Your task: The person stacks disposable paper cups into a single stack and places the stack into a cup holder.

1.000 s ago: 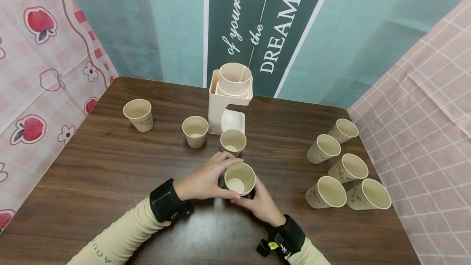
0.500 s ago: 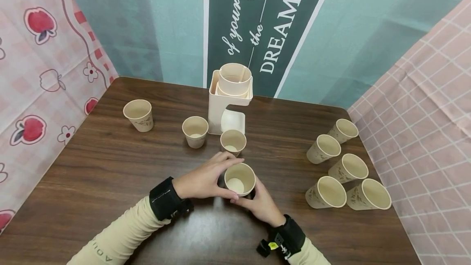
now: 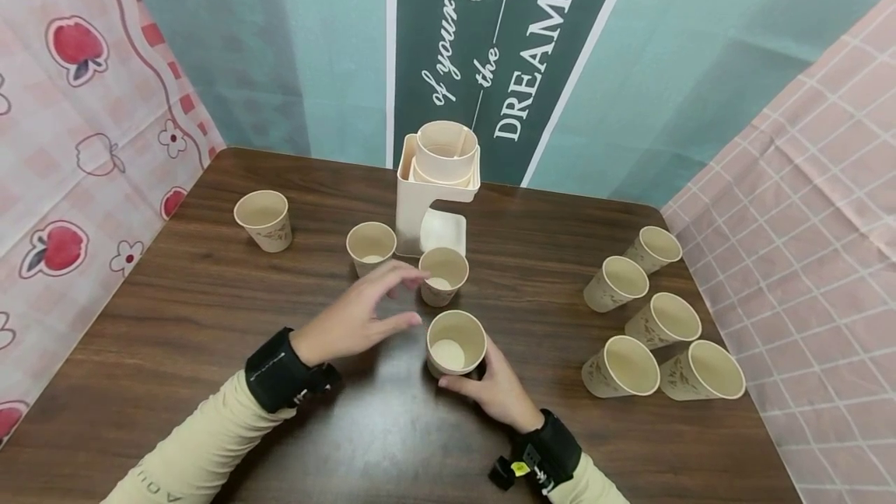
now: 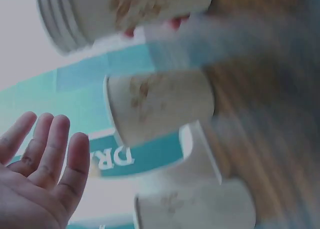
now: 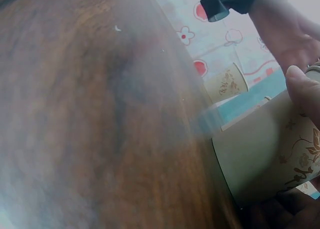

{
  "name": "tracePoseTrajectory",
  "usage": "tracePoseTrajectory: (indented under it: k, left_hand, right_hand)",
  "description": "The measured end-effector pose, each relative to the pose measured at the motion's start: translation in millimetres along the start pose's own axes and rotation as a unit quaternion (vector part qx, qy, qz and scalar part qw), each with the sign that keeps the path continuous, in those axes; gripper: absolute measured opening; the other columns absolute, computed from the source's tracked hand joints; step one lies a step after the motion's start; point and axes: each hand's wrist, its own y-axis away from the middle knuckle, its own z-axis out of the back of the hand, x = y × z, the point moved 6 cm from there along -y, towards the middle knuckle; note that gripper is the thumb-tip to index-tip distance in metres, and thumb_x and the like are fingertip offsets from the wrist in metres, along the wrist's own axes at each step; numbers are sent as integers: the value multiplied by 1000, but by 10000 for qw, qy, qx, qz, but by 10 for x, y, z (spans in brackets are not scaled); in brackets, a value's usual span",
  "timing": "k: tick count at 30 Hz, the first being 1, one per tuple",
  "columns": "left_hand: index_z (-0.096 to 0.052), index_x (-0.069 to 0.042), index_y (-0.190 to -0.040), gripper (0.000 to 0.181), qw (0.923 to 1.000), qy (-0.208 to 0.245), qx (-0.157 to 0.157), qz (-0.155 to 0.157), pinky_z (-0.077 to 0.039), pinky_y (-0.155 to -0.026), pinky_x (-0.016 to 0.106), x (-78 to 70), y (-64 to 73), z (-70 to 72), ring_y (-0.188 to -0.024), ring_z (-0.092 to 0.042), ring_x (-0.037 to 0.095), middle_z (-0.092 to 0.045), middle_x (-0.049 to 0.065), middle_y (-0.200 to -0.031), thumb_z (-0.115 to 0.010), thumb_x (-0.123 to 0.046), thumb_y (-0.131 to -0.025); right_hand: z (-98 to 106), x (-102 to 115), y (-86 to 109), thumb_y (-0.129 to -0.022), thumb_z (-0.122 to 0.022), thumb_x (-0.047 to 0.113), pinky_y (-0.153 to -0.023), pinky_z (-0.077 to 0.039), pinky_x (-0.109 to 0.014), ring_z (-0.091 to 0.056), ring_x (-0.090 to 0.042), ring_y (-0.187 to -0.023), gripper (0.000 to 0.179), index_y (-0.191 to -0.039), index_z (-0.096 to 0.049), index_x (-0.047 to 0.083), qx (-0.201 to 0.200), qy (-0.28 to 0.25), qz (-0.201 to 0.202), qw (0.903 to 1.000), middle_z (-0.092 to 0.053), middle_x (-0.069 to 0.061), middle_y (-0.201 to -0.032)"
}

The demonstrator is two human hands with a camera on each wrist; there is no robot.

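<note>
A nested stack of paper cups stands upright near the middle of the table. Several rims of the stack show in the left wrist view. My right hand grips the stack from the right, its thumb in front. My left hand is off to the left of the stack, touching nothing, with fingers spread loosely and thumb apart. Just behind the stack is a single paper cup. Another paper cup stands behind the left hand, which partly covers its base.
A cream stand holding a round open container is at the back middle. One paper cup stands at the back left. Several paper cups are grouped on the right of the wooden table. Cloths hang around it.
My left hand has let go of the cup stack and moved left and back from it. The right hand and the stack have stayed in place.
</note>
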Motion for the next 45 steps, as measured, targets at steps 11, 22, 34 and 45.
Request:
tracePoseTrajectory:
  k: [11, 22, 34, 45]
  left_hand:
    - [-58, 1, -136, 49, 9932, -561, -993, 233, -52, -83, 28, 84, 2, 747, -105, -59, 20, -63, 12, -123, -75, 2, -90]
    - [-57, 2, -136, 41, 9683, -1056, -2113, 817, -46, -86, 15, 368, 19, 1531, -108, -56, 15, -58, 16, -124, -68, -3, -97]
    - [-39, 1, -151, 70, 9294, -1120, -2915, 1969, -23, -121, 48, 1119, 353, 1882, -144, -29, 35, -30, 20, -157, -73, -20, -93]
    - [-21, 2, -158, 91, 9106, -633, -2667, 3094, -24, -119, 59, 1644, 654, 1775, -144, -25, 45, -24, 31, -157, -71, -39, -94]
  right_hand:
    - [-3, -4, 11, -79, -89, 12, -109, -40, -26, -54, -24, -126, 80, -147, -47, 9, -43, -17, -62, 10000, -60, -8, -136]
    - [-7, -26, 13, -79, -89, 11, -110, -39, -26, -54, -23, -127, 79, -147, -47, 11, -18, 19, -51, 10000, -60, -6, -136]
    - [-13, -20, -2, -80, -89, 14, -111, -39, -27, -53, -23, -128, 80, -148, -46, 12, 30, -25, -49, 10000, -59, -5, -137]
    - [0, -4, 17, -80, -89, 12, -111, -38, -29, -53, -26, -128, 81, -148, -46, 9, -30, -16, -114, 9999, -59, -8, -137]
